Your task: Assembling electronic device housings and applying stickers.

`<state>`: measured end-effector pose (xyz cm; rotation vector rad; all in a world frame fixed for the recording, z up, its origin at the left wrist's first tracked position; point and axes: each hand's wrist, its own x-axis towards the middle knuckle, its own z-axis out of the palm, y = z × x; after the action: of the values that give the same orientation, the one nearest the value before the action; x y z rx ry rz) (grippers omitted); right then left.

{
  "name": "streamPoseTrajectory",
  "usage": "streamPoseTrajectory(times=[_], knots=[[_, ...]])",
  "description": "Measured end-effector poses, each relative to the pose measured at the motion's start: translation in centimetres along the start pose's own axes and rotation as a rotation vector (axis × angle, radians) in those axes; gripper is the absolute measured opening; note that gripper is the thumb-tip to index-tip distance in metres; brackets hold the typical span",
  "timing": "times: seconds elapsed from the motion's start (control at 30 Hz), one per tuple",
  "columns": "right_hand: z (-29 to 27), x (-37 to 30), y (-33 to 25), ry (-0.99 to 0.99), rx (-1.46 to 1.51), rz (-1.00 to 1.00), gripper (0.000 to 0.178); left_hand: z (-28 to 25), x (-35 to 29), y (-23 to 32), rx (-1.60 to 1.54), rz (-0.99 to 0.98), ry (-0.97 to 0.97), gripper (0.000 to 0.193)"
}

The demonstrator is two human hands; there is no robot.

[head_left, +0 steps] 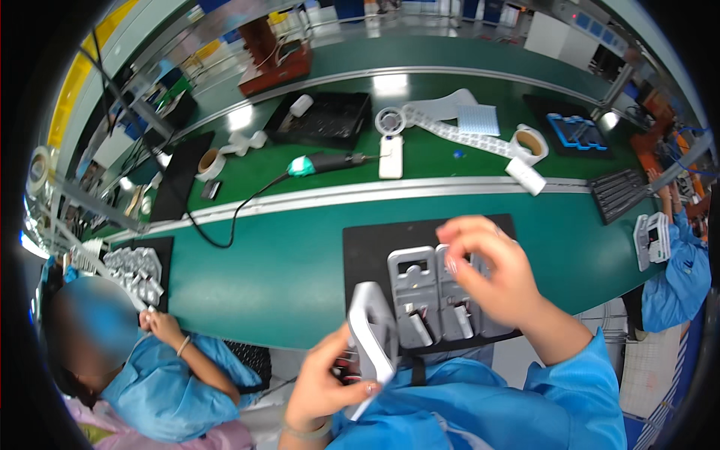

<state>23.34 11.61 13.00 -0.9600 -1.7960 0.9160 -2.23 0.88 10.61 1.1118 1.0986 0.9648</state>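
My left hand (322, 382) grips a grey plastic housing (367, 337), tilted on edge at the near side of the bench. Its inner side faces away, with some red and dark parts showing by my fingers. My right hand (487, 262) is raised over a black mat (364, 247), fingers curled in toward the thumb. Whatever may be between those fingertips is too small to make out. Beneath it several similar grey housings lie side by side. The left one (415, 292) shows a small white part with wires, and so does the middle one (455, 300). My right hand partly covers the others.
Beyond the metal rail lie an electric screwdriver (322, 163), a white block (391, 157), a black tray (337, 124), label rolls (530, 142) and a blue fixture (576, 131). Co-workers in blue sit left (172, 390) and right (679, 262). Grey parts (135, 271) lie by the left one.
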Motion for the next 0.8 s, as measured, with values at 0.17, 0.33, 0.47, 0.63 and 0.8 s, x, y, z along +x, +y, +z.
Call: streamPoseTrajectory(times=[0.17,0.33,0.47,0.63,0.8], knots=[[-4.9,4.9,14.8,0.223,-0.318,0.22,0.011,1.9,3.3,0.6,1.172,-0.055,0.313,0.083],[-6.7,10.0,22.2,0.193,-0.483,0.293,0.013,2.7,6.4,-4.0,1.316,-0.158,0.343,0.087],[-6.6,12.9,25.0,0.193,-0.603,0.387,0.015,3.1,7.1,-4.5,1.288,-0.175,0.366,0.084],[-6.0,14.1,25.4,0.205,-0.913,0.513,0.025,1.4,5.9,-4.3,1.146,-0.123,0.338,0.067],[-9.6,13.7,25.4,0.422,-0.318,0.596,0.022,-1.0,4.5,-3.8,0.605,-0.073,0.391,0.048]])
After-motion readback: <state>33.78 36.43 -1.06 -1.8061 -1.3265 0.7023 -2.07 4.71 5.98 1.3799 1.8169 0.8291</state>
